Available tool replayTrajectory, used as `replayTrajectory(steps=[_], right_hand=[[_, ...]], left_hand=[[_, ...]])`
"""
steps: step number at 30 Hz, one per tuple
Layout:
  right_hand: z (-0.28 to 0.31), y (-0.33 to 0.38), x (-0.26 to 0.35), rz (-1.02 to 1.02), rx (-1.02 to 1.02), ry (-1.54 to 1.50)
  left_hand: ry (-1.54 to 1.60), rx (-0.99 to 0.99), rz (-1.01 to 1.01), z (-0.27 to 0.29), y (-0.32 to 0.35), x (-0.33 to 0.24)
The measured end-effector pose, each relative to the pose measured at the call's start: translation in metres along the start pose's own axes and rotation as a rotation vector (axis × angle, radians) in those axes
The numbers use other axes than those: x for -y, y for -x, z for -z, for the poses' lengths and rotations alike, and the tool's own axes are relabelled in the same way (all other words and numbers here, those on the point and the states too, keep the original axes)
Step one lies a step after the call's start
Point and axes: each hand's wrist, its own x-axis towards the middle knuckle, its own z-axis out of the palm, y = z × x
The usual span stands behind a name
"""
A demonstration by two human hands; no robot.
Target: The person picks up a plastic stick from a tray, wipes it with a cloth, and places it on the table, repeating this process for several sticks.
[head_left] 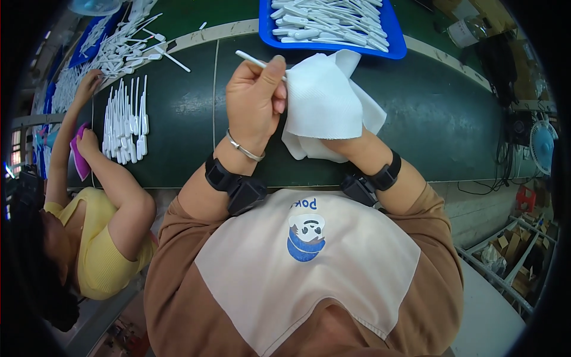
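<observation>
Between thumb and fingers, my left hand (256, 95) is closed on a thin white plastic stick (248, 58). The stick's upper left end sticks out past the thumb; its other end disappears into a white cloth (324, 95). My right hand (351, 144) is wrapped in this cloth, which bunches around the stick's hidden end and hangs in loose folds. Only the wrist side of that hand shows, its fingers being covered. Both hands are raised over the dark green table (440, 125), in front of a blue tray (333, 46) heaped with white long-handled plastic pieces (327, 24).
Rows of similar white pieces (126, 128) lie on the table to my left. Beyond them is a loose pile (128, 50). A co-worker in yellow (113, 244) sits at the left, holding a magenta cloth (79, 156). A blue fan (542, 147) and cables are at the right.
</observation>
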Motion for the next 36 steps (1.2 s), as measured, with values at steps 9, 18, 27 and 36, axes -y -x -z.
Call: replayTrajectory(steps=[9,18,27,36], right_hand=[[0.005,0.004,-0.007,-0.116,-0.198,-0.401],[0.017,-0.007,0.006,0.144,-0.011,0.426],[0.057,0.0,-0.02,0.184,-0.174,0.404],[0.061,-0.009,-0.045,-0.458,-0.611,-0.715]], left_hand=[[0.288,-0.119,-0.03,0.025,-0.02,-0.015],[0.069,-0.048,0.043,0.015,-0.012,-0.005],[-0.555,0.24,0.02,0.029,-0.024,-0.031],[-1.236,0.494,-0.757,-0.02,0.007,-0.021]])
